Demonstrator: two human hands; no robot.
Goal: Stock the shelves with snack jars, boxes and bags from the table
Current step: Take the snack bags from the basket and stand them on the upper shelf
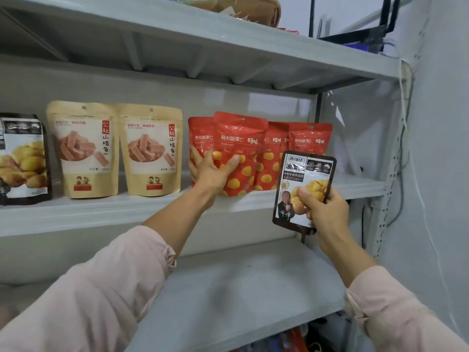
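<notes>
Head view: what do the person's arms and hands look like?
Loose pale pink sleeves, the left sleeve and right sleeve, end mid-forearm in gathered cuffs. The left hand and right hand are bare: no gloves, watch or rings visible.

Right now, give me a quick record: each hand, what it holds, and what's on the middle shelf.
left hand: grips front red bag on middle shelf
right hand: holds dark-rimmed bag in front of the shelf, not on it
other red bags: three, behind and beside the held one
tan bags: two, left of the red ones
far left: black bag
</notes>
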